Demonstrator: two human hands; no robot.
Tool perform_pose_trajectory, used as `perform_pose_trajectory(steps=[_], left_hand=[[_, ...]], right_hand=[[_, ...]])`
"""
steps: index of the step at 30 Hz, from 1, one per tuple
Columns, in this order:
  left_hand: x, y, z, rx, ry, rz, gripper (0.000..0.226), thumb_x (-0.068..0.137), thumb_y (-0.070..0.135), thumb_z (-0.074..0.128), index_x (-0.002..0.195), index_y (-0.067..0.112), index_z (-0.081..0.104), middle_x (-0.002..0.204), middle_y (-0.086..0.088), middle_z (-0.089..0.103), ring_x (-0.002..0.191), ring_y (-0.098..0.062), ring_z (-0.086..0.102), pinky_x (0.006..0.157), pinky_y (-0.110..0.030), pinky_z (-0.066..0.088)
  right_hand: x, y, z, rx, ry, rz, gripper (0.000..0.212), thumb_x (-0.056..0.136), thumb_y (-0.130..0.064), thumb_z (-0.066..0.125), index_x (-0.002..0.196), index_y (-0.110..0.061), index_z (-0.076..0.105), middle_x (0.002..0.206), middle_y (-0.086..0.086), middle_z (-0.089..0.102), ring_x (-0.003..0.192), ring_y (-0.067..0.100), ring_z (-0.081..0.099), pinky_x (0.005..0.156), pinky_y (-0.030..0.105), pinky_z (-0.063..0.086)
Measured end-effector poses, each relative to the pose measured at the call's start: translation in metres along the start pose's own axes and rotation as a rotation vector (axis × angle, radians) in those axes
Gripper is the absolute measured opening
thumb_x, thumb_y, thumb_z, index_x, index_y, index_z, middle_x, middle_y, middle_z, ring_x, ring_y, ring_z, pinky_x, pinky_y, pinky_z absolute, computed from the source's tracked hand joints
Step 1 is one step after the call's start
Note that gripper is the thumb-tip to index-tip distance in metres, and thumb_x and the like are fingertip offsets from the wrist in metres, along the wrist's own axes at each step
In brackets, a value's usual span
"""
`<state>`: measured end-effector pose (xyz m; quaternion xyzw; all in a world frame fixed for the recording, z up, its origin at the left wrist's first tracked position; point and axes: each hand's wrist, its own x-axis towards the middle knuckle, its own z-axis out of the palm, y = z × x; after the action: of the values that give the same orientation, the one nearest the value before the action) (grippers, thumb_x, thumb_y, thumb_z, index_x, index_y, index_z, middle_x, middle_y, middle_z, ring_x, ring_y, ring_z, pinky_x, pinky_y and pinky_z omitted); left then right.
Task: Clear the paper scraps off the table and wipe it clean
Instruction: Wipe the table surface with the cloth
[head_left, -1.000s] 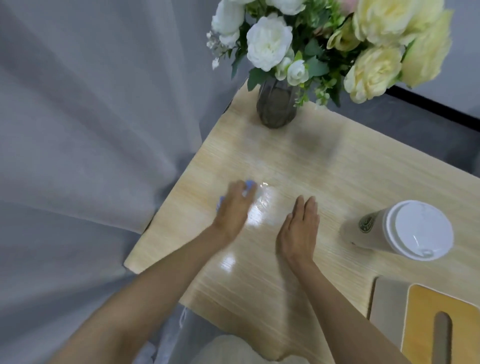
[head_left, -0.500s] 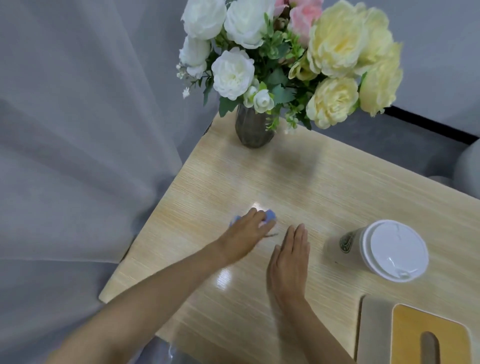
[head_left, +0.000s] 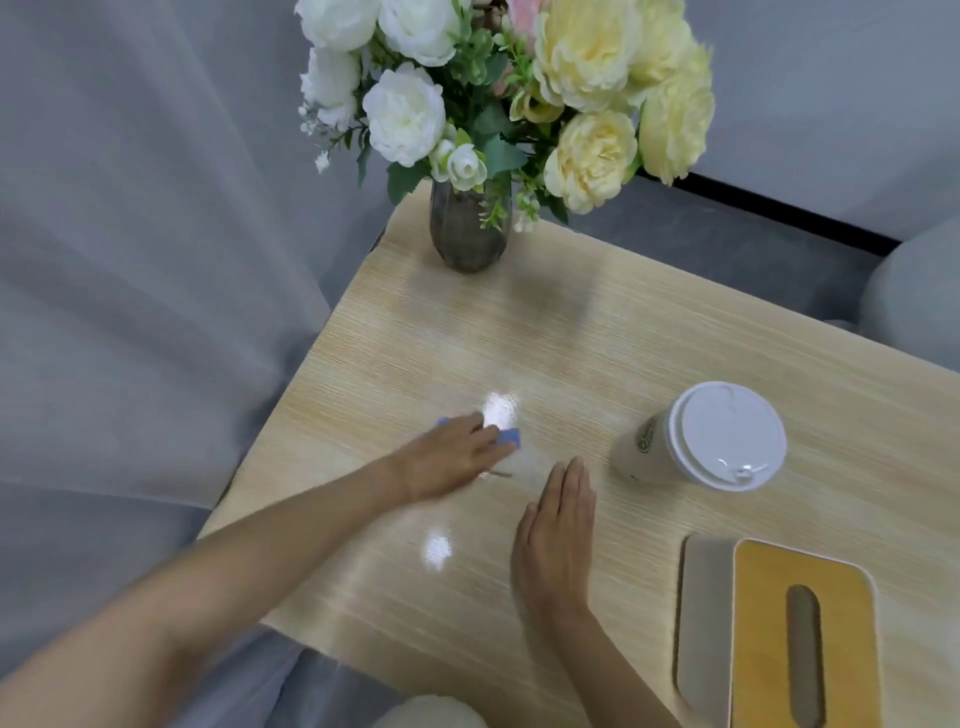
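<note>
While the left hand (head_left: 452, 460) presses a small blue cloth (head_left: 148, 436) flat against the wooden table (head_left: 597, 338), only the cloth's edges peek out past the fingers, so most of it is hidden under the palm; the fingers are curled lightly over it, neither fisted nor spread. The right hand (head_left: 558, 530) lies open and flat on the tabletop just beside it, fingers together, holding nothing, and seems to serve as a brace. No paper scraps show anywhere on the visible surface, so the clearing part looks done and the wiping is the step in hand. To do it well, the cloth should probably travel in overlapping passes along the wood grain, with even pressure from the whole palm so no streaks are left between strokes. A thin dark mark just in front of the left hand may be a smear or a shadow; it is too small to tell, but it merits a pass. The lidded paper cup (head_left: 701, 441) stands near the right hand, and the vase of flowers (head_left: 467, 228) sits at the far corner, so strokes toward either should slow down to avoid a knock. The tissue box (head_left: 779, 634) at the near right edge covers its own patch of table.
</note>
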<state>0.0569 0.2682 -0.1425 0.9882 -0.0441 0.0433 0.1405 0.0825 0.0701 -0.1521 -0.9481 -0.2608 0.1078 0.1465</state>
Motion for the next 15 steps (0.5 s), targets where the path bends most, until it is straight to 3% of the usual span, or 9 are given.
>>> perform_pose_trajectory(steps=[2, 3, 4, 6, 8, 11, 13, 15], left_hand=[[-0.001, -0.038, -0.033, -0.171, 0.044, -0.338, 0.017, 0.085, 0.020, 0.065, 0.084, 0.035, 0.056, 0.078, 0.006, 0.049, 0.075, -0.015, 0.043, 0.075, -0.038, 0.042], [-0.005, -0.052, -0.038, -0.235, 0.200, -0.632, 0.015, 0.088, 0.026, 0.061, 0.077, 0.035, 0.055, 0.078, 0.004, 0.047, 0.076, -0.018, 0.043, 0.076, -0.039, 0.037], [-0.008, -0.060, -0.041, -0.267, 0.299, -0.857, 0.014, 0.089, 0.021, 0.058, 0.082, 0.033, 0.059, 0.085, -0.001, 0.049, 0.081, -0.025, 0.045, 0.076, -0.041, 0.036], [-0.005, -0.041, -0.030, -0.160, 0.297, -0.998, 0.032, 0.088, 0.001, 0.049, 0.115, 0.016, 0.059, 0.112, -0.017, 0.048, 0.101, -0.032, 0.045, 0.082, -0.039, 0.039], [-0.005, 0.011, -0.011, -0.202, 0.269, -0.894, 0.045, 0.086, -0.004, 0.047, 0.127, 0.012, 0.054, 0.118, -0.015, 0.048, 0.105, -0.025, 0.040, 0.079, -0.032, 0.039], [-0.031, 0.084, 0.020, -0.109, 0.095, -0.232, 0.049, 0.075, -0.001, 0.049, 0.119, 0.015, 0.061, 0.095, -0.004, 0.059, 0.083, -0.019, 0.048, 0.061, -0.027, 0.043], [-0.052, 0.066, 0.017, 0.050, -0.030, 0.142, 0.046, 0.077, 0.003, 0.053, 0.122, 0.011, 0.054, 0.089, -0.005, 0.062, 0.075, -0.022, 0.054, 0.057, -0.032, 0.048], [-0.063, 0.022, 0.005, 0.186, -0.048, 0.165, 0.048, 0.080, 0.020, 0.060, 0.127, 0.013, 0.051, 0.094, -0.006, 0.061, 0.083, -0.024, 0.053, 0.068, -0.043, 0.051]], right_hand=[[-0.003, 0.005, -0.001, 0.004, -0.001, 0.011, 0.058, 0.097, -0.024, 0.017, 0.147, 0.004, 0.017, 0.157, 0.020, 0.011, 0.146, 0.025, 0.004, 0.118, 0.035, 0.001], [-0.005, 0.006, -0.002, 0.015, -0.014, 0.013, 0.059, 0.097, -0.027, 0.013, 0.148, 0.002, 0.013, 0.158, 0.017, 0.006, 0.146, 0.022, -0.001, 0.118, 0.034, -0.002], [-0.006, 0.007, -0.002, 0.016, -0.025, 0.009, 0.059, 0.098, -0.028, 0.011, 0.149, 0.001, 0.009, 0.159, 0.015, 0.002, 0.146, 0.020, -0.005, 0.118, 0.032, -0.004], [-0.007, 0.006, -0.001, 0.009, -0.013, 0.008, 0.058, 0.099, -0.027, 0.012, 0.149, 0.001, 0.010, 0.159, 0.015, 0.002, 0.146, 0.021, -0.004, 0.118, 0.033, -0.004], [-0.007, 0.004, -0.001, 0.020, -0.005, 0.036, 0.054, 0.100, -0.021, 0.020, 0.149, 0.003, 0.015, 0.158, 0.018, 0.006, 0.147, 0.025, 0.002, 0.119, 0.035, -0.001], [-0.009, 0.004, 0.001, 0.065, -0.009, 0.061, 0.056, 0.096, -0.003, 0.035, 0.148, 0.004, 0.015, 0.157, 0.019, 0.004, 0.147, 0.028, 0.004, 0.120, 0.039, 0.005], [-0.012, 0.008, 0.001, 0.046, 0.007, 0.038, 0.061, 0.089, 0.006, 0.042, 0.146, 0.006, 0.021, 0.156, 0.023, 0.010, 0.146, 0.031, 0.007, 0.120, 0.043, 0.012], [-0.015, 0.011, -0.003, 0.037, 0.000, 0.035, 0.063, 0.086, 0.011, 0.041, 0.146, 0.004, 0.023, 0.156, 0.023, 0.012, 0.146, 0.032, 0.008, 0.119, 0.043, 0.015]])
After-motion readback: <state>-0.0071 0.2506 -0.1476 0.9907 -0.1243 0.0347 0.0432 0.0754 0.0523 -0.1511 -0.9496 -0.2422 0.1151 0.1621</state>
